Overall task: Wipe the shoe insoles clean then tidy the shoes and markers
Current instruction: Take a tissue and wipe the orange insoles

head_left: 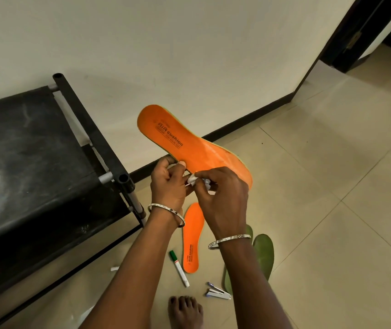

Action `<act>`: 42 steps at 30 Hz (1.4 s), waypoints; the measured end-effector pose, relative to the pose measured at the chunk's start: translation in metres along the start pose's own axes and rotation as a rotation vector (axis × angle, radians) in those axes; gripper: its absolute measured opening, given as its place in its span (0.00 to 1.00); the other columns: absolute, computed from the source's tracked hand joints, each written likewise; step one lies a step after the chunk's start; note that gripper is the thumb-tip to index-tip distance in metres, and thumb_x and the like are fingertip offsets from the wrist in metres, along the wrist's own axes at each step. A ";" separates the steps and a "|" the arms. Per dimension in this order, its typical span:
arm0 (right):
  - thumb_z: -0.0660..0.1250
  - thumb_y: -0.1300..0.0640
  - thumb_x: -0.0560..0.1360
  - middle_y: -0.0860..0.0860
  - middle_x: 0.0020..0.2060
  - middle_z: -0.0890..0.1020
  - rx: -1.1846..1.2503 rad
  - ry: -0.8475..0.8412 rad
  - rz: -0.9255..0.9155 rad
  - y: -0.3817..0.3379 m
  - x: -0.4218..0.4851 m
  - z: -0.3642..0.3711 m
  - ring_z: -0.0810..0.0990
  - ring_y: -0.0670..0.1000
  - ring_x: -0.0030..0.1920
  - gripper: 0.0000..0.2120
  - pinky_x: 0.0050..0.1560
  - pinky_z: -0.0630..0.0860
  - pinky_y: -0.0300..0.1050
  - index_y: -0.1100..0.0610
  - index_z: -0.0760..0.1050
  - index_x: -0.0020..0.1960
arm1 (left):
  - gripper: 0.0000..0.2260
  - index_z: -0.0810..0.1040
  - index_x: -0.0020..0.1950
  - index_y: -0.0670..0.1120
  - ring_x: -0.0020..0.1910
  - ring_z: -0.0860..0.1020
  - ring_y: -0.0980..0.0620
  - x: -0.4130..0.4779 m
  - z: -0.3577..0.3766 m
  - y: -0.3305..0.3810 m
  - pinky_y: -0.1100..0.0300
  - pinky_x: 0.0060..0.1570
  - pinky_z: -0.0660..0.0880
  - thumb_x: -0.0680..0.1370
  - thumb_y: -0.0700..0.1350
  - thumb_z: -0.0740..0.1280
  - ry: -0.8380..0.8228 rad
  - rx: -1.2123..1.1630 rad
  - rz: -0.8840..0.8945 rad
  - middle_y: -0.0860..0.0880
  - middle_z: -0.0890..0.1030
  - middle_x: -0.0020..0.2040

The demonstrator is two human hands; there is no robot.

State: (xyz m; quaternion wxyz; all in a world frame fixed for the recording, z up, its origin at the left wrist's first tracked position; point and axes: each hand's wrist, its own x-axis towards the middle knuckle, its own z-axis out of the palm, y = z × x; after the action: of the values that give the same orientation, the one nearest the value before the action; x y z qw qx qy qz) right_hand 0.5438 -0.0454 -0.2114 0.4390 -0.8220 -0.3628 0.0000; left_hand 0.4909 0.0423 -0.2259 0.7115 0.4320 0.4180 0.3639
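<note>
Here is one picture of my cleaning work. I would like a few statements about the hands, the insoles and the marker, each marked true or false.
1. The left hand holds an orange insole up in the air. True.
2. The right hand is empty. False: its fingers pinch a white wad.
3. A second orange insole lies on the floor. True.
4. The marker on the floor has a red cap. False: the cap is green.

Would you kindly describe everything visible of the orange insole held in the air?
The orange foam-looking insole is held above the floor, printed face up, slanting toward the wall. Dark lettering reads "AIR cushion"; a green rim shows at its far edge. Its middle looks glossy. The left hand grips its near edge; the right hand, pinching a white wipe, covers part of its nearer end.
</note>
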 end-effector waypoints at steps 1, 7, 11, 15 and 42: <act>0.72 0.58 0.72 0.48 0.41 0.85 -0.002 0.008 0.015 0.004 0.001 -0.002 0.80 0.46 0.40 0.05 0.42 0.79 0.45 0.52 0.86 0.46 | 0.05 0.75 0.49 0.46 0.39 0.85 0.46 0.000 -0.001 0.003 0.56 0.34 0.80 0.82 0.38 0.63 0.004 -0.053 -0.026 0.42 0.82 0.45; 0.74 0.57 0.70 0.43 0.37 0.84 -0.008 0.074 0.159 0.026 0.009 -0.018 0.80 0.43 0.37 0.06 0.43 0.78 0.41 0.47 0.85 0.42 | 0.05 0.74 0.49 0.44 0.37 0.86 0.49 0.000 -0.005 0.017 0.57 0.34 0.81 0.83 0.37 0.61 0.028 -0.162 -0.083 0.42 0.82 0.47; 0.76 0.54 0.69 0.47 0.48 0.83 -0.022 0.117 0.251 0.032 0.014 -0.026 0.80 0.42 0.37 0.12 0.48 0.81 0.46 0.51 0.83 0.53 | 0.05 0.74 0.49 0.44 0.35 0.85 0.52 -0.001 -0.006 0.019 0.58 0.34 0.82 0.83 0.37 0.61 0.030 -0.149 -0.077 0.43 0.81 0.45; 0.79 0.53 0.68 0.51 0.64 0.77 0.014 0.004 0.432 0.039 0.017 -0.039 0.78 0.40 0.37 0.30 0.49 0.75 0.39 0.51 0.75 0.68 | 0.04 0.75 0.51 0.44 0.34 0.84 0.53 -0.001 -0.009 0.021 0.58 0.34 0.81 0.83 0.38 0.61 0.032 -0.150 -0.090 0.44 0.81 0.45; 0.73 0.59 0.70 0.45 0.39 0.84 0.107 -0.029 0.053 -0.001 0.002 -0.002 0.81 0.44 0.39 0.05 0.44 0.79 0.44 0.51 0.85 0.45 | 0.09 0.78 0.56 0.44 0.44 0.85 0.48 -0.007 0.001 0.006 0.58 0.38 0.81 0.84 0.48 0.61 -0.185 0.031 -0.145 0.44 0.85 0.48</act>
State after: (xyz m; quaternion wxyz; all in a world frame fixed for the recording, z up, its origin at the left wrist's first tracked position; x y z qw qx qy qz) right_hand 0.5451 -0.0456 -0.2090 0.4771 -0.8065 -0.3465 0.0429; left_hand 0.4879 0.0380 -0.2181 0.7648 0.4433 0.3863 0.2633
